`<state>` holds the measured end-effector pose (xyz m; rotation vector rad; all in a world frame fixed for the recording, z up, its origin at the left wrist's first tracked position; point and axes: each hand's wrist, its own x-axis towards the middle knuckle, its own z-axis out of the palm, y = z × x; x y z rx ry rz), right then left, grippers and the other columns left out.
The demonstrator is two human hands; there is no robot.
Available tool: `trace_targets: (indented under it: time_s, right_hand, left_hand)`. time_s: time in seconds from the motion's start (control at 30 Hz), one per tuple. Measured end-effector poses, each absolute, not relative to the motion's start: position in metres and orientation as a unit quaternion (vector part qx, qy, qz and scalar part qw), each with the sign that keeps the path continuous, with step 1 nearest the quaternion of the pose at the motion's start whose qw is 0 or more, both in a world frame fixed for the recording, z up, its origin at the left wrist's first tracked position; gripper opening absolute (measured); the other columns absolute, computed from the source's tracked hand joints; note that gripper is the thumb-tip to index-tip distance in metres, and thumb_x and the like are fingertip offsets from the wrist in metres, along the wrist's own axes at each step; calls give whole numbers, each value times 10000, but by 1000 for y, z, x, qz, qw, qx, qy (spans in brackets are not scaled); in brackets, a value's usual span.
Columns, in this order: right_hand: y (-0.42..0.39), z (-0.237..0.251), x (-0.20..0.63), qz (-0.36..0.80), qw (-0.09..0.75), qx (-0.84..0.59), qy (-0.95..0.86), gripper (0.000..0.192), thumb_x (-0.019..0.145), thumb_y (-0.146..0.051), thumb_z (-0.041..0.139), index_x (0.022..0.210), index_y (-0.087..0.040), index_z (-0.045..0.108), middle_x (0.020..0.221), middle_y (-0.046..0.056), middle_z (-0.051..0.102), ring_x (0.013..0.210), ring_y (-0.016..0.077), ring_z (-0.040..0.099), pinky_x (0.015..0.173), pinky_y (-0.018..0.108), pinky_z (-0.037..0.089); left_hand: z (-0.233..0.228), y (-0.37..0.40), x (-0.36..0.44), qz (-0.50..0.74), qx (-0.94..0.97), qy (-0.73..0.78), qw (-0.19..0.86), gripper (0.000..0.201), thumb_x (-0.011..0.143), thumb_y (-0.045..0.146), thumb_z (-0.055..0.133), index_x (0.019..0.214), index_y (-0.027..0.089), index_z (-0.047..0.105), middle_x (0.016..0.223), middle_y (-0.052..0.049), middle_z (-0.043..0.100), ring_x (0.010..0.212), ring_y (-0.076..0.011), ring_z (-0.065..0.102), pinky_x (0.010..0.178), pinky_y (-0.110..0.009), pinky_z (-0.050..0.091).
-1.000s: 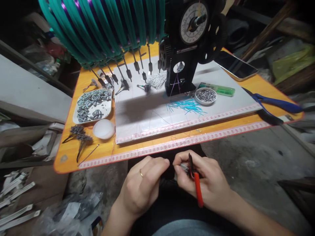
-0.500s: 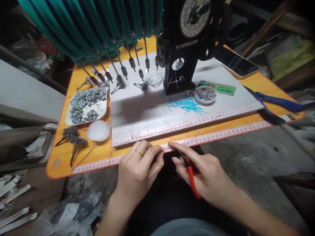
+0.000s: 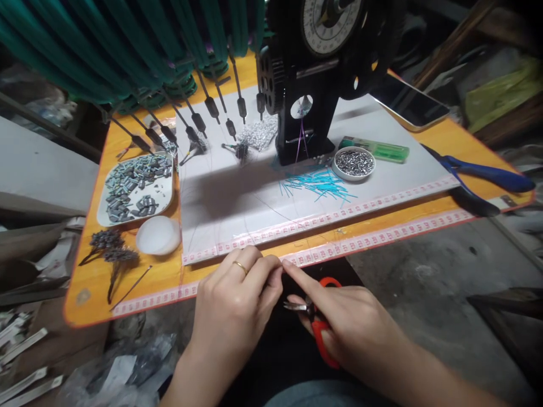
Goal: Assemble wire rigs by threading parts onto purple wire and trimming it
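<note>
My left hand [image 3: 237, 305], with a ring on one finger, is closed in a pinch at the table's front edge; what lies between its fingertips is too small to make out. Small red-handled pliers [image 3: 324, 339] rest in my right hand [image 3: 352, 316], jaws pointing left. My right index finger stretches out and meets the left fingertips. Just beyond both hands runs a printed measuring tape [image 3: 360, 240] along the table edge. A thin thread [image 3: 271, 206] crosses the white board [image 3: 237, 209] behind them.
Weighted rods hang from green coils [image 3: 139, 56] beside a black dial scale [image 3: 305, 85]. Around stand a tray of grey pieces [image 3: 169, 192], a white cup [image 3: 158, 236], blue strips [image 3: 318, 183], a dish of metal bits [image 3: 354, 164], a green box [image 3: 386, 151], blue-handled pliers [image 3: 487, 175] and a phone [image 3: 409, 104].
My right hand has moved left, its index finger now touching the left fingertips. The red-handled pliers have turned, with their jaws now pointing left. The whole view has shifted slightly.
</note>
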<state>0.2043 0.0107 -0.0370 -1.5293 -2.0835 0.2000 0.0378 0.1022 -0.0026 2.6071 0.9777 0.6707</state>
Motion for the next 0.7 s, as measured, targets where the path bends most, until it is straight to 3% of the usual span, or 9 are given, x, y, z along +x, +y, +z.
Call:
trace_targets:
  time_s: [0.23,0.5,0.7]
  right_hand:
    - [12,-25,195,-39,160,-586,-793,432,1017,-152,285,1263,1,606,445,-38,488,327,124,490,346,288,317]
    - [13,-21,195,-36,141,-584,-799,422,895,-101,393,1224,26,625,436,-24,490,319,131,496,338,270,318]
    - [12,-23,195,-26,148,-587,-795,459,849,-58,371,1236,36,600,445,-16,523,316,134,501,337,271,322]
  left_hand:
    - [-4,101,22,230,899,337,161,135,893,116,597,1005,185,630,876,-31,607,764,-137,577,670,-273,472]
    - [-8,102,19,252,878,355,199,119,867,82,604,937,174,632,811,-26,598,710,-131,564,629,-259,475]
    - [-7,102,20,253,874,361,204,101,865,87,601,902,175,634,778,-19,600,665,-121,555,599,-247,470]
